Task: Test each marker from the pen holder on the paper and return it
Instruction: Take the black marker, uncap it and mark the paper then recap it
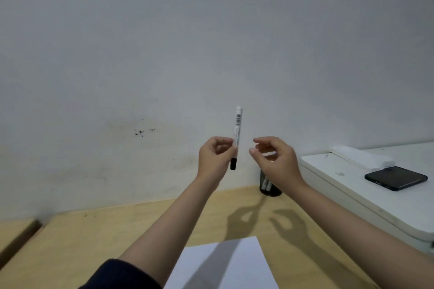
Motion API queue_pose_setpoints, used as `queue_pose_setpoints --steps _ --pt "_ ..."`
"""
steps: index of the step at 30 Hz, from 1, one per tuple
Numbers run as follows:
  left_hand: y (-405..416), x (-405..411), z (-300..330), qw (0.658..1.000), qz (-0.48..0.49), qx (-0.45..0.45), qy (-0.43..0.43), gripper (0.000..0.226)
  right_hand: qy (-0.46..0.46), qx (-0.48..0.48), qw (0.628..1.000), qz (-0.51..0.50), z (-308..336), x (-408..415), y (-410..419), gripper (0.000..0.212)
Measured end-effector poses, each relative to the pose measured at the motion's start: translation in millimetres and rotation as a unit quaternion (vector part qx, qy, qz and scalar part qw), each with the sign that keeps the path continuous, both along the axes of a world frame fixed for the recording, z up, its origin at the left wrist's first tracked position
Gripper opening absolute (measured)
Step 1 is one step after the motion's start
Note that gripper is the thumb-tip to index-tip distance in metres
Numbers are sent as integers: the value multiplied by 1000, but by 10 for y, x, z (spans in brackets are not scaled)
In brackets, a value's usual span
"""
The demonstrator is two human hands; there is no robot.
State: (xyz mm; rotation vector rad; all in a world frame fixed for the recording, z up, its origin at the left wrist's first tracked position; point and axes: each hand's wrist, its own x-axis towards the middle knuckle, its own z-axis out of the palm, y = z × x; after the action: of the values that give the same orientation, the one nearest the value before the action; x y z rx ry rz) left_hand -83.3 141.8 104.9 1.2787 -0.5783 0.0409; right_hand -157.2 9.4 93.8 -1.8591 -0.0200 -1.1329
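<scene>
My left hand [215,156] holds a white marker [236,129] upright in the air, its black cap [233,164] pointing down. My right hand [274,159] hovers just to the right of the marker, fingers curled but apart, touching nothing I can see. Behind and below my right hand stands the dark mesh pen holder [270,186] against the wall, partly hidden by the wrist, with two white markers showing inside. A white sheet of paper [225,265] lies on the wooden desk [117,230] near the front edge, between my forearms.
A white low cabinet or device [352,185] stands at the right with a black phone [396,178] and a white block [361,156] on top. A grey-white wall [164,54] rises close behind the desk. A gap in the desk shows at far left [18,239].
</scene>
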Motion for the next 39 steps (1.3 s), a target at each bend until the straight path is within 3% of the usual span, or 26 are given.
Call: queue_pose_setpoints --steps 4,7,10,16,19,24,34,39 --pt "215 -63 -26 996 -13 59 -65 9 52 62 996 36 163 79 216 25" --pt "323 -94 -56 989 -1 105 -101 19 76 115 987 81 165 99 349 26" --pt "453 -73 -105 981 33 155 -110 26 53 142 984 87 134 68 416 19" --pt "592 -12 -154 978 55 176 -100 12 36 188 972 137 114 15 471 24" --pt "581 -56 -140 977 43 171 -118 7 63 166 969 175 89 20 501 24" --pt "594 -82 -178 970 22 197 -142 16 87 127 966 206 37 54 518 2" --pt "729 112 -295 960 -90 245 -100 21 135 75 945 288 -146 143 427 8" --pt "830 340 -379 947 -148 284 -30 22 147 72 938 306 -230 181 359 13"
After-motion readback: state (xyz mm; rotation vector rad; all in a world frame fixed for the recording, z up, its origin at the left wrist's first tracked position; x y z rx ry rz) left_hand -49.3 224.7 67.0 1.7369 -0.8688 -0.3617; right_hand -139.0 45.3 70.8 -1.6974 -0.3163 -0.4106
